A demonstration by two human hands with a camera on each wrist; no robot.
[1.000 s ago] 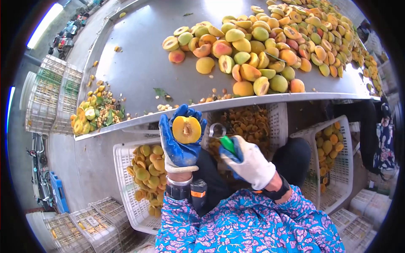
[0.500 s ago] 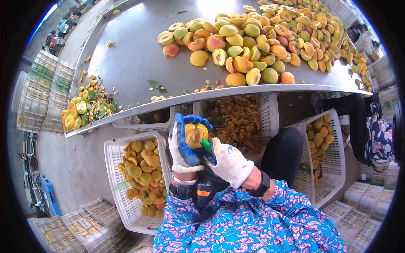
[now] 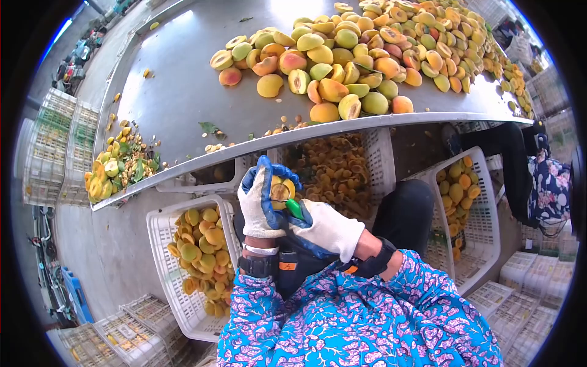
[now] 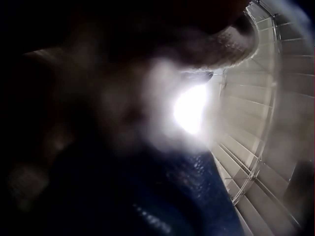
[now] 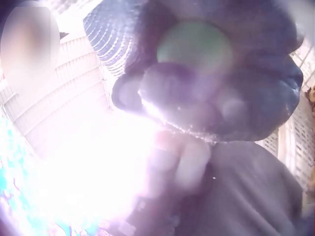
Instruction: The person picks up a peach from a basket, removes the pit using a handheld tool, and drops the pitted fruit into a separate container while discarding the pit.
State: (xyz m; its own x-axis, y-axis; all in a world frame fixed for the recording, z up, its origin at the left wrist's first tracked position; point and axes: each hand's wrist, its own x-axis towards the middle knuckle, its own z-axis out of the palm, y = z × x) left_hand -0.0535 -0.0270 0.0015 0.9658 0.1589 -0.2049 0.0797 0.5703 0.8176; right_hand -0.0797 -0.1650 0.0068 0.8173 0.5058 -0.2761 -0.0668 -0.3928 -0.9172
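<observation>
My left hand (image 3: pixel 260 208), in a blue-coated white glove, cradles a yellow peach half (image 3: pixel 282 187) with its cut side up. A similar glove covers my right hand (image 3: pixel 327 227), whose fingers grip a green-handled pitting tool (image 3: pixel 295 209) against the fruit's lower cut face. In the head view, its metal end overlaps the pit area. From the right wrist, gloved fingers curl round the green handle (image 5: pixel 194 46), which looks blurred. The left wrist view is mostly dark, with part of the blue glove (image 4: pixel 187 191) showing.
A metal table (image 3: pixel 177 79) ahead bears a large heap of peach halves (image 3: pixel 367 55) and a smaller pile with leaves and pits (image 3: pixel 119 159). White crates (image 3: pixel 160 260) of fruit stand left and right of my legs. Another crate (image 3: pixel 382 162) sits under the table edge.
The right hand has brought the tool from beside the left hand up to the peach half's cut face. The left hand's fingers have curled closer round the fruit.
</observation>
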